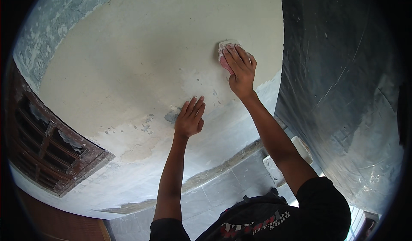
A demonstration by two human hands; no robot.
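Observation:
My right hand (242,67) presses a pink and white pad (228,44) against the wall (141,39), its fingers laid over the top. Whether the pad is a sponge or a folded sheet I cannot tell. White residue coats its upper part. Lower and to the left, my left hand (189,116) rests on the wall with its fingers stretched out, holding nothing. Beside it is a grey patch (172,115) where the paint has come off. Cream-coloured coating covers most of the wall, with small chips and flaked spots near my left hand.
A brown wooden window frame with slats (60,151) is set in the wall at left. Dark plastic sheeting (339,69) hangs along the right. Below, white containers (274,172) stand on the grey tiled floor (214,191). Mottled blue-green paint (64,24) shows at upper left.

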